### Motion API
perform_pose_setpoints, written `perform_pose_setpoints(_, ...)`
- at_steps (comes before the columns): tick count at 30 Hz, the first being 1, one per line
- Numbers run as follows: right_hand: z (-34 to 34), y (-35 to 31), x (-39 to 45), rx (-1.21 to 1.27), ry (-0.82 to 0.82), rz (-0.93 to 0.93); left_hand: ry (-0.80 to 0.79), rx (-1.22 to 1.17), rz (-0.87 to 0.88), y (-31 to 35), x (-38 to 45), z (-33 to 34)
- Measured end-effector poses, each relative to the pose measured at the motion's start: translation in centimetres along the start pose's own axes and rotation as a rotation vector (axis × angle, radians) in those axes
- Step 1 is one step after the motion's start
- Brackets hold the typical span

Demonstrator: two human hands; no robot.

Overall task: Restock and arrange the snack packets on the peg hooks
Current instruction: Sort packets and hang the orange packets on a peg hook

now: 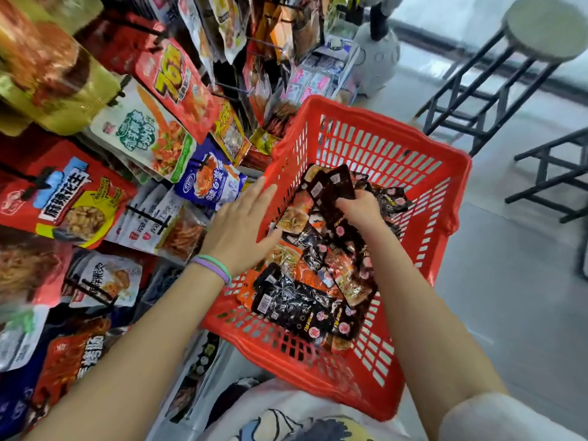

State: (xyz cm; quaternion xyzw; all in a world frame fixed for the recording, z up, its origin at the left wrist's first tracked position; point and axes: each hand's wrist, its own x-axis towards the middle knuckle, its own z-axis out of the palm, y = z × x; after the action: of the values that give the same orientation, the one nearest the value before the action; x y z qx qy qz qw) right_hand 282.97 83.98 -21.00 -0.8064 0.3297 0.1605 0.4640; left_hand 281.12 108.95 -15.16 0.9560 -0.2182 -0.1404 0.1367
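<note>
A red plastic basket (423, 173) sits in front of me, filled with several dark and orange snack packets (296, 300). My right hand (359, 211) reaches inside it and grips a bunch of dark packets (334, 186) by their top edges. My left hand (241, 224), with purple and green bands at the wrist, lies with straight fingers against the basket's left rim and wall. To the left, peg hooks (149, 214) carry hanging packets, among them a red peanut packet (63, 202) and a blue-and-white packet (210, 183).
The display rack on the left is crowded with hanging snack bags right up to the basket's left side. Dark metal stools (515, 71) stand at the upper right on a pale floor. A grey rounded object (378, 58) stands behind the basket.
</note>
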Motion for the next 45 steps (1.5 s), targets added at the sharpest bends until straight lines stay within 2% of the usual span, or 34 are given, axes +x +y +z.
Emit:
perform_pose_setpoints(3,0.1,0.4,2.7,-0.133,0.063,-0.051,0.032,0.008,-0.003,-0.1,0.2,0.4)
perform_pose_setpoints(6,1.2,0.5,3.4,-0.246,0.090,-0.021,0.070,0.018,0.019,-0.1,0.0,0.8)
perform_pose_setpoints(9,2.6,-0.1,3.3,-0.261,0.107,-0.012,0.081,0.016,0.019,-0.2,0.2,1.0)
perform_pose_setpoints(18,7.4,-2.2,2.8,-0.047,0.065,0.102,0.089,0.002,0.030,-0.6,0.4,1.3)
perform_pose_setpoints(22,6.9,-1.8,2.9,0.107,0.056,0.127,0.097,0.005,0.037,-0.7,0.4,1.4)
perform_pose_setpoints(29,4.5,-1.2,2.1,0.342,-0.104,0.088,0.110,0.002,0.035,-0.6,0.3,1.4)
perform_pose_setpoints(31,2.7,-1.7,2.3,0.248,-0.042,-0.013,0.118,0.000,0.035,-0.6,0.3,1.4)
perform_pose_setpoints(34,0.2,-2.5,4.2,-0.213,0.040,-0.205,0.106,0.004,0.026,-0.6,0.3,1.5)
perform_pose_setpoints(36,-0.2,-2.5,5.7,-0.449,-0.017,-0.206,0.102,0.008,0.022,-0.7,0.3,1.6)
perform_pose_setpoints(38,0.2,-2.1,6.2,-0.542,-0.082,-0.166,0.097,0.011,0.021,-0.7,0.4,1.6)
perform_pose_setpoints(42,0.9,-1.6,6.4,-0.635,-0.050,-0.196,0.085,0.004,0.018,-0.7,0.5,1.4)
perform_pose_setpoints(45,1.1,-1.9,6.4,-0.731,-0.113,-0.114,0.081,0.001,0.016,-0.7,0.4,1.5)
